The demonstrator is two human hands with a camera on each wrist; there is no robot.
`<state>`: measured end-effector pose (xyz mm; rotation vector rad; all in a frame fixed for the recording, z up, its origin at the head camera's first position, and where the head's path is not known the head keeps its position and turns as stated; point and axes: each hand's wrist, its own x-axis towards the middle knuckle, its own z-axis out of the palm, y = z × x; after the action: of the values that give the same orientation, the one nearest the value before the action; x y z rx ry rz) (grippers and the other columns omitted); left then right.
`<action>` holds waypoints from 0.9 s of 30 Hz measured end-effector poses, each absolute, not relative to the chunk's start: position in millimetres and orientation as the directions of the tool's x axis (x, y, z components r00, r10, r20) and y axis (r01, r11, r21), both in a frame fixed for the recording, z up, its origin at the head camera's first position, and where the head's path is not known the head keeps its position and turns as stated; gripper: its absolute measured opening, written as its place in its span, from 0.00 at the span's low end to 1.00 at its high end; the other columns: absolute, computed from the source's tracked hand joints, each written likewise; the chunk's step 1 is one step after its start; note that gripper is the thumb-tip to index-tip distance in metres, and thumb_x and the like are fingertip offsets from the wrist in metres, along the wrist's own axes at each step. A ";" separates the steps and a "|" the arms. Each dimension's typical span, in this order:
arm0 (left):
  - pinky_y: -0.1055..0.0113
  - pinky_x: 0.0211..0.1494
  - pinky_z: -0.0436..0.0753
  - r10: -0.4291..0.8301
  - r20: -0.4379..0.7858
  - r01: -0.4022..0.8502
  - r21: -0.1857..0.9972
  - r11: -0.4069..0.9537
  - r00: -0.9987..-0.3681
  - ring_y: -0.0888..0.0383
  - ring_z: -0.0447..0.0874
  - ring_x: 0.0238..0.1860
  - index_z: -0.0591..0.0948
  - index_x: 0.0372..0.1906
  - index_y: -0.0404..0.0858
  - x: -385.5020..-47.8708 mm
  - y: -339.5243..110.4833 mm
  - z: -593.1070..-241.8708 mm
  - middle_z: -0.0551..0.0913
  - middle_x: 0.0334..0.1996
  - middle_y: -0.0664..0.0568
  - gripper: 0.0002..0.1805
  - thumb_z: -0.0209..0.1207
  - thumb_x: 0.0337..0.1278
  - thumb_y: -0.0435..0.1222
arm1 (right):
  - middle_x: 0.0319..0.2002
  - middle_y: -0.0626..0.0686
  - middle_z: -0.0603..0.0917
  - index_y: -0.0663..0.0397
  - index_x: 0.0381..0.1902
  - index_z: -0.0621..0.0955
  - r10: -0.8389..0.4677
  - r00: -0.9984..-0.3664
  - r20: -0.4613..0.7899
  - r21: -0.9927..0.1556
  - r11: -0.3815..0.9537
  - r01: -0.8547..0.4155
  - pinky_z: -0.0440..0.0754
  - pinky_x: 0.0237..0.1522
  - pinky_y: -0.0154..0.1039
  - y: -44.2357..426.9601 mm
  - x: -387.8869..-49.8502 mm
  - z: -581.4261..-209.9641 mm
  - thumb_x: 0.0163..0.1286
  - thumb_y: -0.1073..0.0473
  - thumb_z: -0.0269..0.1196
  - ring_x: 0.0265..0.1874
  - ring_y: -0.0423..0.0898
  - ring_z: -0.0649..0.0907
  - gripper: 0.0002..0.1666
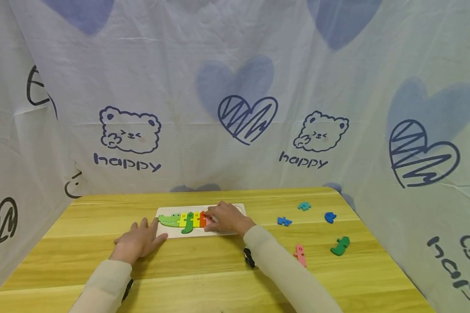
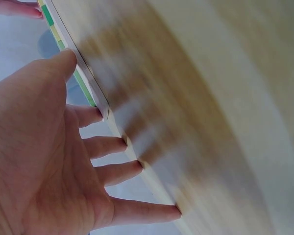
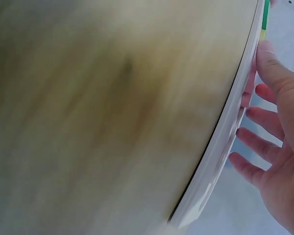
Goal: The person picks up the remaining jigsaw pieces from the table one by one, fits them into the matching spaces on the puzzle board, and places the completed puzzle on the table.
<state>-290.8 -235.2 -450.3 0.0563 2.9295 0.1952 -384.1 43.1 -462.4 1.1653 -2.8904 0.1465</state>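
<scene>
A pale wooden puzzle board [image 1: 172, 234] lies near the table's far edge. Set in it is a crocodile with a light green head [image 1: 168, 221], then yellow, green and orange-red pieces [image 1: 202, 220]. My right hand [image 1: 225, 217] reaches over the board and pinches a pink puzzle piece [image 1: 209, 221] beside the orange-red one; the fingers partly hide it. Its thumb and index finger [image 3: 267, 93] lie about the pink piece in the right wrist view. My left hand [image 1: 136, 240] rests with spread fingers at the board's left end, its thumb [image 2: 66, 61] touching the edge.
Loose puzzle pieces lie to the right: teal [image 1: 304, 206], blue [image 1: 284, 221], another blue [image 1: 330, 217], green [image 1: 340, 246] and pink [image 1: 300, 255]. A printed white curtain [image 1: 188, 130] hangs behind and beside the wooden table [image 1: 203, 278].
</scene>
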 end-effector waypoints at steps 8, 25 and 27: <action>0.10 0.49 0.66 0.054 -0.199 0.027 0.135 0.990 -0.979 0.18 0.55 0.74 0.58 0.80 0.34 -291.7 -235.8 -451.6 0.56 0.77 0.22 0.44 0.45 0.76 0.62 | 0.71 0.53 0.78 0.44 0.68 0.80 -0.674 -0.738 0.042 -0.124 0.729 -0.673 0.77 0.71 0.52 63.3 -383.5 -451.8 0.71 0.39 0.67 0.67 0.53 0.79 0.32; 0.10 0.48 0.66 0.062 -0.188 0.036 0.137 0.990 -0.980 0.18 0.54 0.74 0.58 0.80 0.33 -292.5 -236.4 -454.0 0.55 0.77 0.22 0.43 0.45 0.77 0.61 | 0.71 0.62 0.77 0.55 0.67 0.81 -0.644 -0.756 0.119 -0.173 0.736 -0.654 0.75 0.71 0.59 140.7 -394.8 -433.5 0.70 0.46 0.69 0.67 0.61 0.78 0.32; 0.10 0.47 0.67 0.063 -0.186 0.037 0.138 0.990 -0.981 0.18 0.54 0.74 0.58 0.80 0.33 -292.1 -236.3 -453.7 0.55 0.76 0.22 0.43 0.45 0.77 0.61 | 0.70 0.62 0.78 0.56 0.66 0.81 -0.638 -0.758 0.134 -0.160 0.741 -0.652 0.76 0.70 0.59 151.9 -396.1 -433.4 0.70 0.47 0.69 0.67 0.62 0.78 0.31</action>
<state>-292.1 -236.3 -453.7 0.0749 2.9433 0.1983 -396.1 151.9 -433.4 1.0638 -2.8653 0.3043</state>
